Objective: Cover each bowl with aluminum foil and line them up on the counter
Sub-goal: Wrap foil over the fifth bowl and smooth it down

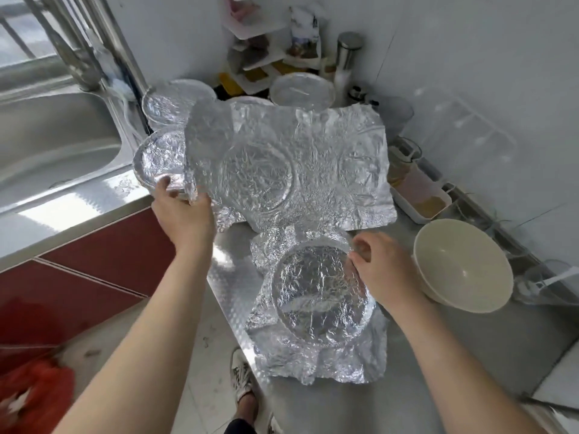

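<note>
At counter edge, left hand (183, 211) pinches lower-left corner of large foil sheet (288, 164), fingers curled round crumpled edge. Sheet lifted, spreading up and right from grip, round imprints pressed into it. Just beyond that grip, foil-covered bowl (159, 158) beside sink (56, 136); second covered bowl (169, 101) behind it. Right hand (380, 270) curls fingers on right rim of near bowl (316, 296), which sits amid crinkled foil on counter (438, 355). Foil over or under this bowl: cannot tell. Right of that grip, cream bowl (463, 267), uncovered, close by.
</note>
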{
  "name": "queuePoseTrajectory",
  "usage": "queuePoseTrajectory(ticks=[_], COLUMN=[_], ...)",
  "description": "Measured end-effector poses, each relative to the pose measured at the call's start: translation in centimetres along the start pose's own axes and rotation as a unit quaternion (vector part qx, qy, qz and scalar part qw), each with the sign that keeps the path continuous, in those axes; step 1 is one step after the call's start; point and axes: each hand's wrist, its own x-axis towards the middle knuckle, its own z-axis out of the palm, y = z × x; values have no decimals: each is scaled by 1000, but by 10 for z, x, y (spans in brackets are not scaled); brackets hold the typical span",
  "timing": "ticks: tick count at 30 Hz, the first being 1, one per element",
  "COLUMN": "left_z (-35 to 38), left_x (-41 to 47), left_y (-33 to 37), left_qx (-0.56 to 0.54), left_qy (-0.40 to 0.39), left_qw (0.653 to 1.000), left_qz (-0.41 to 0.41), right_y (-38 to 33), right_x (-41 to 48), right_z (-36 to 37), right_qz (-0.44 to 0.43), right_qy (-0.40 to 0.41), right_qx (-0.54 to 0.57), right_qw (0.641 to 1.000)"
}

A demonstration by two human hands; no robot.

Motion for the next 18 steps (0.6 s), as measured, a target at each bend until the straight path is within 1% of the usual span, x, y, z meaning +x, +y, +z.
queuePoseTrajectory(ticks=[1, 2, 3, 4, 5, 6, 7, 10, 13, 18], left_z=[-4, -4, -3, 1, 5, 8, 11, 14, 13, 15], left_x=[-17, -38, -59, -77, -96, -107, -115, -119, -120, -120], left_y=[3, 4, 4, 0, -4, -12, -17, -26, -25, -20], left_qx=[30, 53, 82, 125, 165, 190, 199, 191, 187, 210], left_qy=[-35, -102, -187, -257, -299, -319, -319, -283, -264, -278], left_qw=[996, 985, 963, 933, 905, 884, 873, 866, 867, 855], left_qz=[72, 132, 176, 218, 254, 286, 311, 366, 379, 384], right_y=[-1, -2, -4, -5, -5, -5, -5, -5, -6, -8], right_x=[-1, -3, -3, -3, -3, -3, -2, -3, -4, -7], right_z=[3, 7, 9, 10, 11, 11, 12, 14, 18, 19], right_qz=[-9, -17, -25, -27, -28, -31, -34, -25, -12, 13], right_qy=[11, 17, 21, 23, 25, 27, 30, 50, 57, 52], right_qx=[2, 2, 4, 10, 13, 9, 2, 4, 16, 32], right_qw=[1000, 1000, 999, 999, 999, 999, 999, 998, 998, 998])
